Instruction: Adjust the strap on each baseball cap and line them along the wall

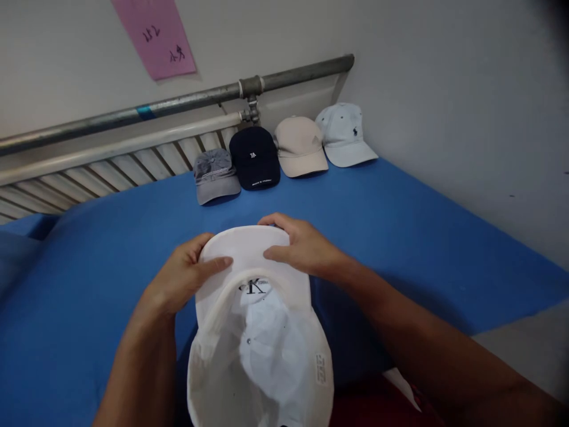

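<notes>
I hold a white baseball cap (260,344) upside down over the blue surface (400,231), its inside facing me and its brim pointing away. My left hand (184,276) grips the left side of the brim, thumb on top. My right hand (302,246) grips the right side of the brim, fingers curled over its edge. A dark logo shows through the front panel inside the cap, and a small label sits on the inner right side.
Four caps line the far edge of the blue surface: grey (216,175), navy (255,157), beige (300,145) and pale blue (344,133). Behind them run a metal pipe (178,104) and a slatted rail. A pink paper (155,35) hangs on the wall.
</notes>
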Available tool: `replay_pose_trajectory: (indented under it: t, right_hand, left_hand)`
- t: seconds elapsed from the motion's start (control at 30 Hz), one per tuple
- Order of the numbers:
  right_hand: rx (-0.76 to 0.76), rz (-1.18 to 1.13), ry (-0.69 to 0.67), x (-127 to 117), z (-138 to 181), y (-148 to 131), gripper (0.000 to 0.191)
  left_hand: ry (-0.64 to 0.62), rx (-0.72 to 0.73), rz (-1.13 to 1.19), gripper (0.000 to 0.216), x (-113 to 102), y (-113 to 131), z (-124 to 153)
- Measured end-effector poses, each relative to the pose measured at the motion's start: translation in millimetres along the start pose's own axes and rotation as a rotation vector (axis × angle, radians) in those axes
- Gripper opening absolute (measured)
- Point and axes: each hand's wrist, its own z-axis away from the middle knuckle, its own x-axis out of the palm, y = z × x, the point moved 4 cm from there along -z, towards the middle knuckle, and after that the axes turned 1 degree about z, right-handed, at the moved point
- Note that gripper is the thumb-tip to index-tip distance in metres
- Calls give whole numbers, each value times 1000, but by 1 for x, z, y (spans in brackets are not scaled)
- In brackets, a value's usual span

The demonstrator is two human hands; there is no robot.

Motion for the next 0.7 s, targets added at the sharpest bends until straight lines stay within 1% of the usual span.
replay_pose_trajectory:
  t: [0.07, 0.13, 0.2, 0.27, 0.37, 0.43, 0.57, 0.7]
  right_hand:
    - [-9, -9, 2, 2, -1, 1, 40]
    - [-11, 27, 14, 4, -1, 3, 46]
    - [-3, 88, 28, 7, -1, 6, 54]
    - [-3, 145, 39, 10, -2, 7, 55]
    - [-5, 178, 45, 11, -4, 8, 50]
    - [3, 178, 51, 11, -4, 9, 46]
    - [38, 139, 53, 11, -5, 10, 39]
    - [78, 16, 28, 9, -7, 13, 29]
  left_hand:
    - [-1, -6, 20, 41, 0, -2, 0]
    - [11, -15, 5, 41, 2, -2, 0]
    - [31, -6, -58, 42, 3, -1, 0]
    - [60, 19, -145, 38, 5, 1, -1]
    - [124, 53, -240, 31, 6, 2, -2]
    - [146, 65, -263, 31, 7, 2, -3]
    - [135, 78, -215, 33, 8, 0, -4]
    - [133, 132, -167, 31, 5, -1, -5]
